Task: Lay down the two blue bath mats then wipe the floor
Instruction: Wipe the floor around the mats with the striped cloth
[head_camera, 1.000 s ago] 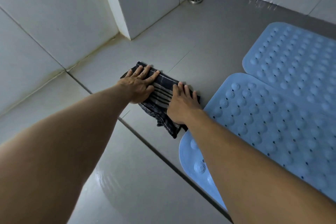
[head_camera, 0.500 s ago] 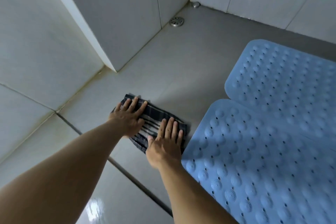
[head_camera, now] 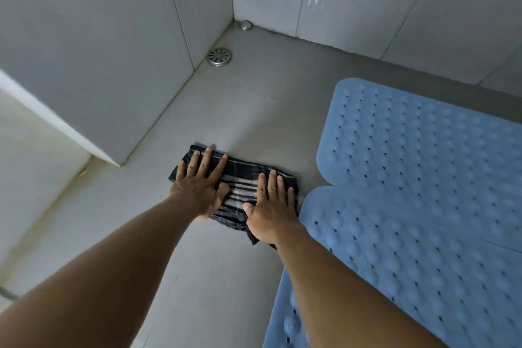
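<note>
Two blue studded bath mats lie flat on the grey tiled floor (head_camera: 254,110) at the right: a far mat (head_camera: 423,144) and a near mat (head_camera: 409,257), their edges meeting. Just left of the near mat lies a dark checked cloth (head_camera: 243,181) with white stripes. My left hand (head_camera: 199,182) presses flat on its left part, fingers straight and spread. Flat on the cloth's right part is my right hand (head_camera: 268,210), beside the near mat's rounded corner. The hands hide much of the cloth.
White tiled walls close in at the left and back. A wall corner (head_camera: 113,161) juts out left of the cloth. A round metal floor drain (head_camera: 219,56) sits by the left wall, and a small metal cap (head_camera: 245,24) in the far corner.
Both hands have slid the cloth forward along the floor, past the jutting wall corner and toward the drain, keeping beside the near mat. The view has moved forward with them.
</note>
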A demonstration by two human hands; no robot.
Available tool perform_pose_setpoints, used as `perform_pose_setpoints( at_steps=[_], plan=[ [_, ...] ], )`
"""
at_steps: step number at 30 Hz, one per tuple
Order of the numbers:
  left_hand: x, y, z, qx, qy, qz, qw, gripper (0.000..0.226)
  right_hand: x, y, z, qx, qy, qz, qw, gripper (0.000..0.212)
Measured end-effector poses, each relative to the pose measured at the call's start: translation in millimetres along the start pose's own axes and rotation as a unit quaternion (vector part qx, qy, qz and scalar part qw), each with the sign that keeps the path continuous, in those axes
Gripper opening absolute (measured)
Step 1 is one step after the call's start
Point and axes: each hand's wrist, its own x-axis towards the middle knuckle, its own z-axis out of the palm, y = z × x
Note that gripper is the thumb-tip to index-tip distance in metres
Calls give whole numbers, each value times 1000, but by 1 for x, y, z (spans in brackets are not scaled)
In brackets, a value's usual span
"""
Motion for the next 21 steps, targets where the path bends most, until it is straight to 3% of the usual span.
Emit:
perform_pose_setpoints(
  at_steps=[11,21],
  plan=[
    [60,3,-33,-35,-36,48,998,65,41,11,-39,16,-12,33,999,74],
    [147,16,-71,-56,-19,46,997,64,119,38,-96,10,42,38,998,73]
  ],
)
